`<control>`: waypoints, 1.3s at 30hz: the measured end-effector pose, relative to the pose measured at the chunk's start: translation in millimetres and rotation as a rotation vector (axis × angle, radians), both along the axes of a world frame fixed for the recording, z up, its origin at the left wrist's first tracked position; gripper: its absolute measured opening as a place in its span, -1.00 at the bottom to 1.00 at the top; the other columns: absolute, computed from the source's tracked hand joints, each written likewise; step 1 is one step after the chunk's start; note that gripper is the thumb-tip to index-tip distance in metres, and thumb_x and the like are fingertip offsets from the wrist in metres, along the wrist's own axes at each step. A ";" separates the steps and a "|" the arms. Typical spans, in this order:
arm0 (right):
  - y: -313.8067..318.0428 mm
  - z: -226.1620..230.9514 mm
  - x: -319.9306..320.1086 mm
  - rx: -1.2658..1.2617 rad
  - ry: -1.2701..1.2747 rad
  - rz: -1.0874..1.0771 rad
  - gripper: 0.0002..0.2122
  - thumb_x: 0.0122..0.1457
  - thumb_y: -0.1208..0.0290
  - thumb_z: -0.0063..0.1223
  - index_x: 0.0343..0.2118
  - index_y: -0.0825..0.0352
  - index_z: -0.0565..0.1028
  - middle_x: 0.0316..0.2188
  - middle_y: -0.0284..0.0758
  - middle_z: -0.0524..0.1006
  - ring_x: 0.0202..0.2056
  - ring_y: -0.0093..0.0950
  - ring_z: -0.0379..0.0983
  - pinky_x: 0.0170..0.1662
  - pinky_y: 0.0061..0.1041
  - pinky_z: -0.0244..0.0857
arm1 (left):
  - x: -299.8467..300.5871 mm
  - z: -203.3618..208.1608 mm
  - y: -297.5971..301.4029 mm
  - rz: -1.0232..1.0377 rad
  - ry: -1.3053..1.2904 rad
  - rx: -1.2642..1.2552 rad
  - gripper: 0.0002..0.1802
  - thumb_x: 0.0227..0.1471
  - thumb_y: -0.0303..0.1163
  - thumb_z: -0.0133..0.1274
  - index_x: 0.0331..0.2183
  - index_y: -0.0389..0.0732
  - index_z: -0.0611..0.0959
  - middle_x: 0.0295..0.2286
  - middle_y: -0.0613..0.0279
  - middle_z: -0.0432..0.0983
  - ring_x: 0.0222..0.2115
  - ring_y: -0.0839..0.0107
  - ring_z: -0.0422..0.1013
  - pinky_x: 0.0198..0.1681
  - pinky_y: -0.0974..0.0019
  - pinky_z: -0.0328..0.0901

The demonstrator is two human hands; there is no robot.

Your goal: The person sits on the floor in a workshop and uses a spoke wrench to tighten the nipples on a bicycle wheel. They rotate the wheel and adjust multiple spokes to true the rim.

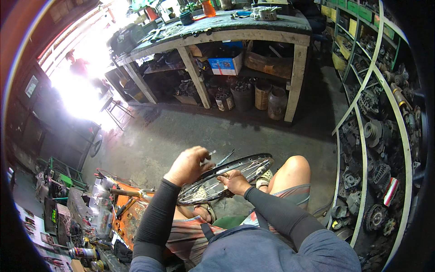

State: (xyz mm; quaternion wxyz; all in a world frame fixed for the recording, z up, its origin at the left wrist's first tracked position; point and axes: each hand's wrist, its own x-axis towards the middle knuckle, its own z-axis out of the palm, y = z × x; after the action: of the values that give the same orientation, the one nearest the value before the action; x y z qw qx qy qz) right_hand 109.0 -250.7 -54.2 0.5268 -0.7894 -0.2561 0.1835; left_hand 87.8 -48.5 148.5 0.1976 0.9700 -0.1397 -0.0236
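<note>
One spoked wheel (244,160) is near, left of your right knee (297,170); your right hand (236,182) pinches its edge, your left hand (192,165) curls, contents unclear: brace it steadily.

Looks down and forward from the wearer's head through a wide fisheye lens, upright and unmirrored. Sits closest to the blue shirt (253,249) at the bottom of the frame, then to the dark sleeves (156,222) rising on either side. Centres roughly on the wheel (244,160), at middle range. Reaches over the floor (163,136) to the counter (217,27), well off along the top. Spreads from the bright opening (74,90) at upper left to the shelf (373,63) on the right, curving straight edges toward the dark round border.
</note>
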 end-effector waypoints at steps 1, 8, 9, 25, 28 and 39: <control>2.2 -0.7 0.1 0.016 -0.038 -0.005 -0.70 0.48 0.16 0.28 0.04 0.26 0.80 -0.06 -0.07 0.79 -0.07 -0.17 0.77 0.02 -0.26 0.57 | -8.1 -13.9 4.5 -0.039 -0.055 -0.055 -0.71 0.21 -0.25 0.48 -0.14 -0.22 0.81 -0.17 -0.03 0.73 -0.14 -0.09 0.68 -0.07 0.03 0.55; 4.8 -24.7 -3.8 0.414 0.008 -0.010 -0.83 0.48 0.49 0.25 0.02 0.35 0.77 -0.12 -0.24 0.83 -0.12 -0.46 0.72 -0.01 -0.37 0.57 | -22.8 -49.1 5.2 -0.078 0.006 -0.349 -0.71 0.20 -0.44 0.47 -0.03 -0.16 0.87 -0.05 0.11 0.76 -0.06 0.10 0.71 0.02 0.14 0.58; 6.0 -31.3 -4.3 0.443 0.041 -0.006 -0.84 0.50 0.51 0.25 0.02 0.37 0.77 -0.12 -0.32 0.83 -0.13 -0.55 0.69 -0.01 -0.42 0.56 | -22.9 -56.7 4.6 -0.094 -0.010 -0.380 -0.71 0.21 -0.46 0.46 -0.03 -0.16 0.87 -0.05 0.11 0.76 -0.06 0.10 0.71 0.02 0.14 0.58; 10.6 23.1 -3.0 -0.058 0.048 0.035 -0.51 0.36 0.07 0.41 0.09 0.46 0.73 0.06 0.03 0.75 0.13 -0.07 0.69 0.20 -0.19 0.53 | -36.4 46.5 57.1 0.219 -0.546 -0.634 -0.83 0.54 -0.32 0.16 0.02 -0.19 0.63 -0.38 0.28 0.56 -0.41 0.46 0.43 -0.30 0.32 0.35; 19.8 7.1 -1.6 -0.252 -0.088 -0.015 -0.46 0.35 -0.06 0.38 0.05 0.42 0.76 0.02 0.02 0.76 0.10 -0.01 0.69 0.20 -0.13 0.52 | -34.4 -1.3 56.4 0.261 -0.254 -0.110 -0.73 0.45 -0.29 0.25 0.01 -0.22 0.61 -0.30 -0.13 0.72 -0.27 -0.11 0.69 -0.15 -0.02 0.51; 26.8 13.9 -56.5 -0.168 -0.321 0.023 -0.68 0.43 0.12 0.26 0.12 0.12 0.75 -0.11 -0.17 0.80 -0.13 -0.13 0.77 -0.04 -0.13 0.64 | -83.7 -43.4 62.1 0.309 0.123 -0.376 -0.61 0.23 -0.39 0.43 0.05 -0.28 0.77 -0.11 -0.04 0.80 -0.07 0.07 0.71 0.07 0.13 0.53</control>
State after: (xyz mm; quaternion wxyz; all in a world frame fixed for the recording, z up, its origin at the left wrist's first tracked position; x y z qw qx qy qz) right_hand 52.5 -223.9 -40.4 0.4092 -0.8469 -0.3296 0.0817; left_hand 4.1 13.6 105.1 0.3838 0.9228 0.0206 -0.0255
